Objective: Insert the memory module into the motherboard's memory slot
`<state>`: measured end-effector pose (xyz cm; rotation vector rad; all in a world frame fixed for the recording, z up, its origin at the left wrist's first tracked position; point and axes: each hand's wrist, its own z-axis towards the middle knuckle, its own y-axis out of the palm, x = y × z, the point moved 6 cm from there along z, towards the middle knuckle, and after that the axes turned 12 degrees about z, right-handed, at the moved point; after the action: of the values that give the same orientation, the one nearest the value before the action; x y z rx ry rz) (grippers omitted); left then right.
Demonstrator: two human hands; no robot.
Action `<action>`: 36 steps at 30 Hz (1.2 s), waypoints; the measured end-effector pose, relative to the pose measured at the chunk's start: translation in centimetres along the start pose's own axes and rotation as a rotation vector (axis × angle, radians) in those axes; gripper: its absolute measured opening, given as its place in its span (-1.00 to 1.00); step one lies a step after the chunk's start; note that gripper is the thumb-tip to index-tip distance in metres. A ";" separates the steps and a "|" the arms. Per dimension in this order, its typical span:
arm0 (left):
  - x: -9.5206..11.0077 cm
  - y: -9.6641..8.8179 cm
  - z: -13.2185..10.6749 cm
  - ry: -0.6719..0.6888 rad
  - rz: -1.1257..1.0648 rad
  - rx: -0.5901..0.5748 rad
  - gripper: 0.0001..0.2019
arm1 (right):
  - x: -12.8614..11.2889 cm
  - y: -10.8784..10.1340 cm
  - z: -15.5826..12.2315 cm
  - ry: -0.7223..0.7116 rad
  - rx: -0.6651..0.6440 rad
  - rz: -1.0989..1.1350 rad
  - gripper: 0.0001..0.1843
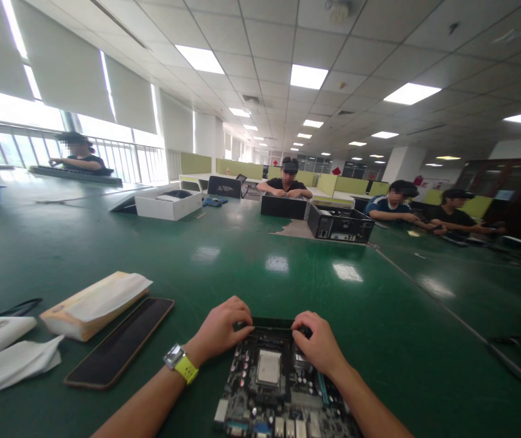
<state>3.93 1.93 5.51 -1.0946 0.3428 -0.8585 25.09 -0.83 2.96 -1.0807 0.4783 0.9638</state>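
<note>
A motherboard (260,403) lies flat on the green table directly in front of me, its ports toward me. A square silver processor (268,367) sits in its socket. At the board's far edge, a thin dark strip that looks like a RAM stick (273,323) spans the gap between my hands. My left hand (224,325), below a watch with a yellow-green strap (182,362), pinches its left end. The other end is between the thumb and fingers of my right hand (316,342). Whether the strip touches a slot, I cannot tell.
Left of the board lie a phone (121,342), a tissue pack (96,304) and crumpled tissue (20,362). Farther off stand an open computer case (340,224) and a white box (168,205). Several people sit around the table. A cable (429,301) runs along the right.
</note>
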 end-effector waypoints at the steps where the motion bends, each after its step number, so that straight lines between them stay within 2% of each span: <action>1: 0.0 0.1 0.0 -0.003 -0.003 -0.001 -0.90 | 0.0 0.0 0.0 0.002 -0.002 -0.002 -0.87; 9: -0.3 0.5 -0.1 -0.019 -0.023 -0.002 -0.93 | -0.1 -0.1 0.1 -0.001 0.004 0.008 -0.87; 21: 0.1 -0.1 0.1 0.012 0.070 0.022 -0.87 | -0.5 0.0 0.1 -0.053 -0.007 -0.027 -0.85; 27: 0.1 -0.1 0.1 0.009 0.109 0.008 -0.90 | -0.4 0.0 0.1 -0.050 0.006 -0.044 -0.82; 36: 0.2 -0.2 0.0 0.022 0.017 0.030 -0.93 | -0.4 -0.1 0.1 -0.053 0.016 -0.020 -0.86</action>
<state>4.01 1.73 5.77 -1.0541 0.3565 -0.8587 24.98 -0.94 3.34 -1.0408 0.4304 0.9672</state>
